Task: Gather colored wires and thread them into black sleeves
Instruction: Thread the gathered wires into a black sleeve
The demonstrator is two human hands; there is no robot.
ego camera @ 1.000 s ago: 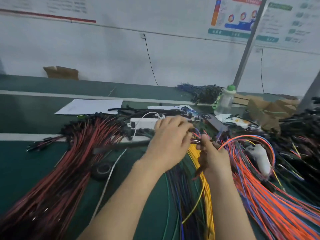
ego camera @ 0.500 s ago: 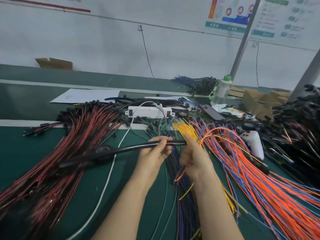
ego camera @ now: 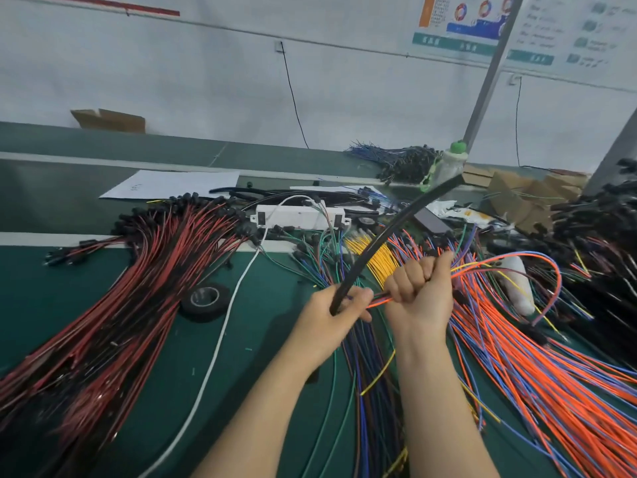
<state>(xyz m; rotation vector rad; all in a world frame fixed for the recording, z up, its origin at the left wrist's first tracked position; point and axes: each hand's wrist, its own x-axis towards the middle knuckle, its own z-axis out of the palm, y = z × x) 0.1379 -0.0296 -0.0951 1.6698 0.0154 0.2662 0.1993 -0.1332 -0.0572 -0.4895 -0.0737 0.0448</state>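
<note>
- Head view: the left hand (ego camera: 329,313) curls around the lower end of the black sleeve (ego camera: 389,232).
- From that hand the sleeve slants up and away to the right, with its free end high.
- The right hand (ego camera: 422,293), just beside the left, is fisted around colored wires (ego camera: 496,262) that reach across to the left hand.

Right of the tape roll (ego camera: 205,301) the green mat (ego camera: 272,298) lies bare, crossed by one white cable (ego camera: 218,343). Left of it red wires (ego camera: 138,288) crowd, and further right are colored wires (ego camera: 499,346).
</note>
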